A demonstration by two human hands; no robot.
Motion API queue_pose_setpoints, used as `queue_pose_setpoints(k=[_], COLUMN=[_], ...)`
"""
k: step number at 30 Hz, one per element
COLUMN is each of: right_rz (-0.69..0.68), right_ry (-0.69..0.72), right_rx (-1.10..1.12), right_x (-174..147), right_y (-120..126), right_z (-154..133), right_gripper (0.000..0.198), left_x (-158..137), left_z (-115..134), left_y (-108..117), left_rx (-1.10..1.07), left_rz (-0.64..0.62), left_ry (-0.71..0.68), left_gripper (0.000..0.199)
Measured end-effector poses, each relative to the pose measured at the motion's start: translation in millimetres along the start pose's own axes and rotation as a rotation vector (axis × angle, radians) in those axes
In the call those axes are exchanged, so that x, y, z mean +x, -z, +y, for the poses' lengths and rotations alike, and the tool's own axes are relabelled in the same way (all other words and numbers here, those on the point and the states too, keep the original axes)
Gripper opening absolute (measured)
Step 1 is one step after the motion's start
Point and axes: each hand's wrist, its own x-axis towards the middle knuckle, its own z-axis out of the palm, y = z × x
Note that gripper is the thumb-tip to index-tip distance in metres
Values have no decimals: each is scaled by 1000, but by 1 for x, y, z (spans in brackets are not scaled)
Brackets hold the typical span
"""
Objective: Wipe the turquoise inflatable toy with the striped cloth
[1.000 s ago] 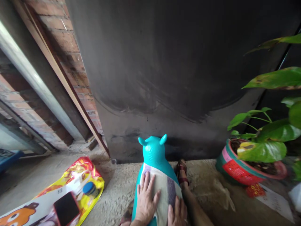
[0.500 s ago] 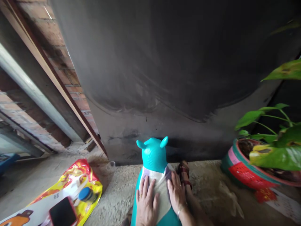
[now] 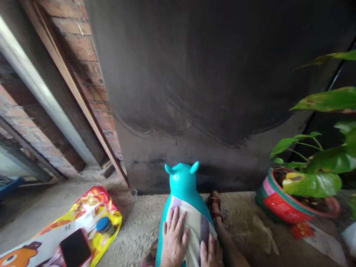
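Observation:
A turquoise inflatable animal toy with two small ears stands upright between the person's legs. Over its back lies a pale cloth with purple-grey stripes. My left hand rests flat on the cloth's left part, fingers spread. Lower down on the right, my right hand presses the cloth near its purple stripe with fingers extended; its wrist is cut off by the bottom edge of the view.
At left, a red and yellow bag lies on the concrete floor with a phone and a blue-capped jar. A potted plant stands at right. Ahead is a dark panel; a sandaled foot is beside the toy.
My right hand has slid down and back along the toy, and the cloth's right side has moved lower with it. My left hand stays about where it was. The view has shifted slightly.

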Motion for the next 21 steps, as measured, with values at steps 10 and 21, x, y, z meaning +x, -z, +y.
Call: queue_pose_setpoints(k=[10, 21], right_rz=[-264, -23], right_ry=[330, 210], right_rx=[107, 65], right_x=[128, 18], right_y=[8, 3], right_z=[-33, 7], right_gripper=[55, 56], left_x=[5, 0], left_z=[-6, -2], left_y=[-19, 0], left_rx=[44, -33], left_rz=[32, 9], left_ry=[24, 15], left_gripper=[46, 50])
